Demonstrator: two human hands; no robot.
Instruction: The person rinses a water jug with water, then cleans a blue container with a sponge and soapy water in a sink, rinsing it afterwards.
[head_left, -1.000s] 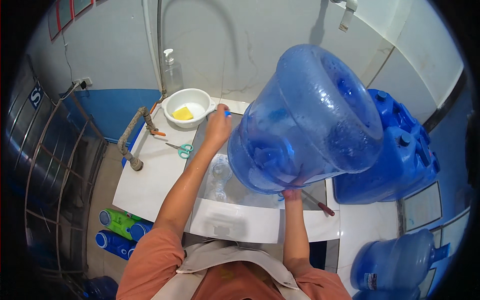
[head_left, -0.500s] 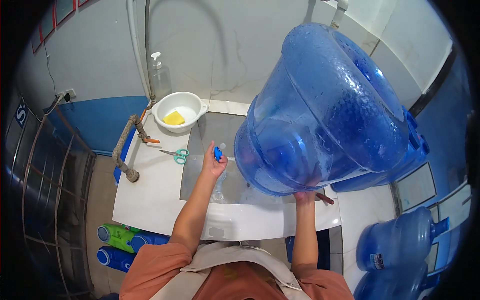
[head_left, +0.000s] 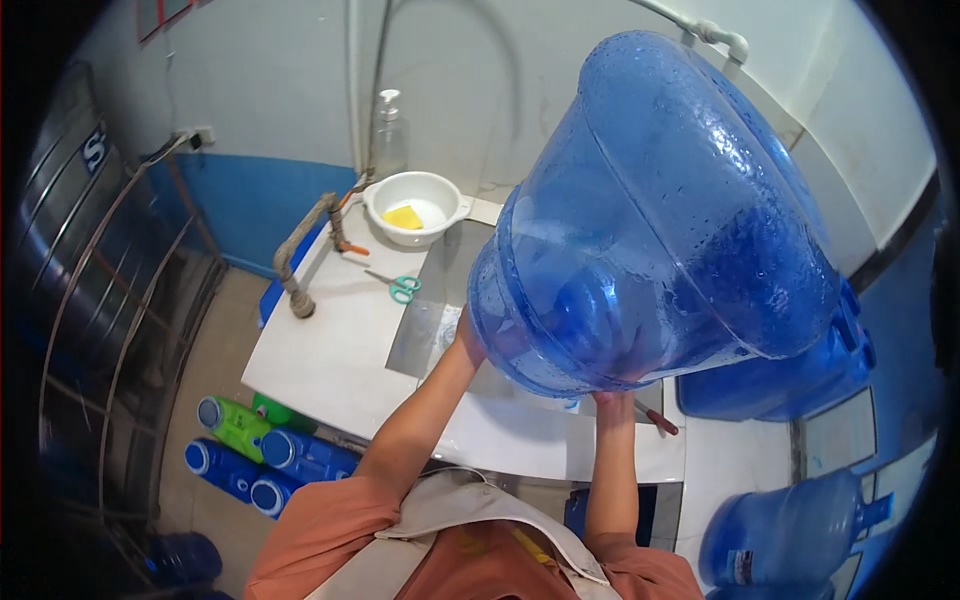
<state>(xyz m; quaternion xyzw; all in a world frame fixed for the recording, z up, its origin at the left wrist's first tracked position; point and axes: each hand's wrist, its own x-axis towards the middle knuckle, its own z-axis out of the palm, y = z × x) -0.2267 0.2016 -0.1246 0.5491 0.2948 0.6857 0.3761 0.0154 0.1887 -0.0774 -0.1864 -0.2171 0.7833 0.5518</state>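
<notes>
Over the hidden fingers of the left hand [head_left: 470, 338] and right hand [head_left: 612, 399], whose closure I cannot tell, the wet blue jug [head_left: 665, 215] looks stiff, slippery, best cradled beneath.

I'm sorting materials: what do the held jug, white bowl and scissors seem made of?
Jug: probably plastic, glossy and translucent blue, as highlights and see-through walls suggest. Bowl: likely plastic, smooth and evenly white; possibly enamel. Scissors: grey, probably metal blades; opaque teal handles suggest plastic.
</notes>
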